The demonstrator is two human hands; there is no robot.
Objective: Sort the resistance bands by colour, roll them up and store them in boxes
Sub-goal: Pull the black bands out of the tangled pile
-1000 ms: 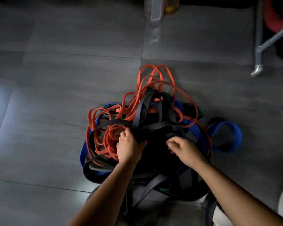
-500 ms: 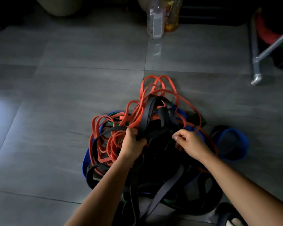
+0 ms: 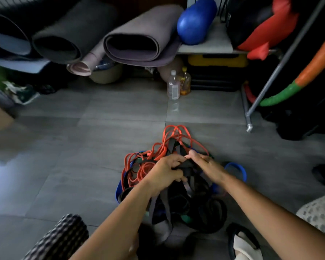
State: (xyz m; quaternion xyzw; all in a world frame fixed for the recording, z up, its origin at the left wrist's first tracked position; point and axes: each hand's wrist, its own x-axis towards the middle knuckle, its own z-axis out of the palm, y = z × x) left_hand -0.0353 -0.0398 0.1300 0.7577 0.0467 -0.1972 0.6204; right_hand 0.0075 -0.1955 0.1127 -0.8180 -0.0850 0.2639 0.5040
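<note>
Above the tangled pile of resistance bands (image 3: 163, 177), the left hand (image 3: 165, 174) and right hand (image 3: 206, 166) both grip one black band (image 3: 186, 165)

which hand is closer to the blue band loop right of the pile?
Right. The right hand sits just left of the blue loop; the left hand is farther left, gripping black bands.

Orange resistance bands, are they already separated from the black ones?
No, the thin orange resistance bands lie tangled with the wide black resistance bands in one pile on the grey tiled floor.
</note>
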